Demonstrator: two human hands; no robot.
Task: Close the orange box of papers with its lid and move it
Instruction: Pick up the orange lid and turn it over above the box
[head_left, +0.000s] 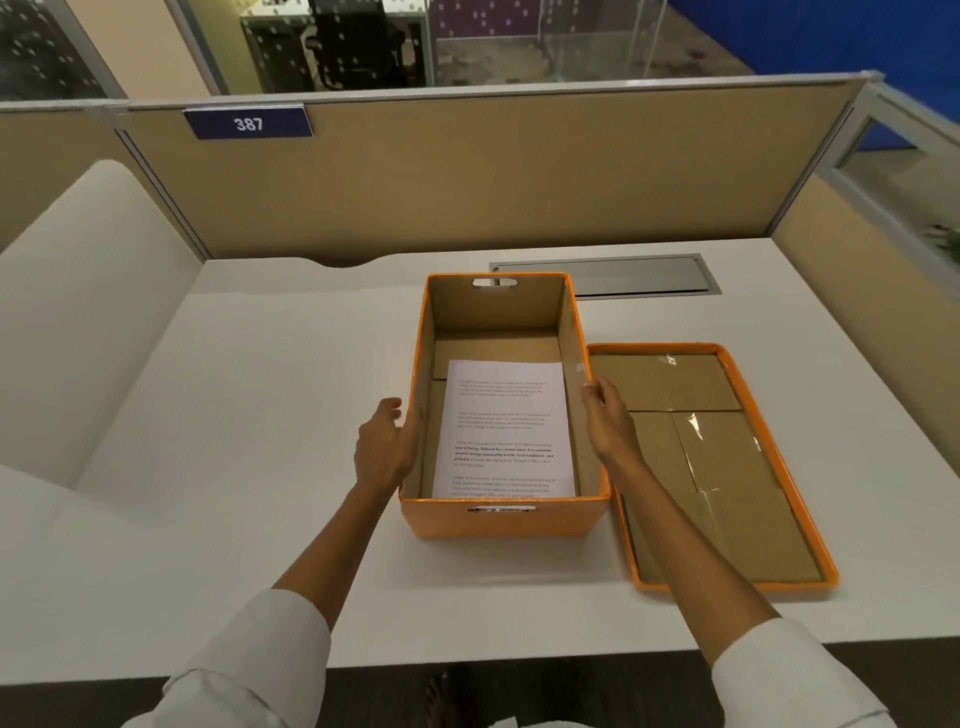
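A white surface (270, 415) carries an open orange box (506, 517) near its middle, with printed papers (506, 431) inside. Just to the right lies the orange lid (779, 457), upside down, brown inside showing. A grey metal panel (605, 275) sits flush at the far edge.

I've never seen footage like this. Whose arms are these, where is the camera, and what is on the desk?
No machine here: a person is working with two bare hands, and the single picture comes from a camera worn on their head, looking forward and down. On the white desk stands an open orange box with printed papers lying flat inside. The left hand rests against the box's left wall, and the right hand against its right wall, its fingers at the rim. Nothing is lifted yet. The lid lies upside down on the desk just right of the box, its brown inside facing up. Behind is a partition with a sign reading 387.
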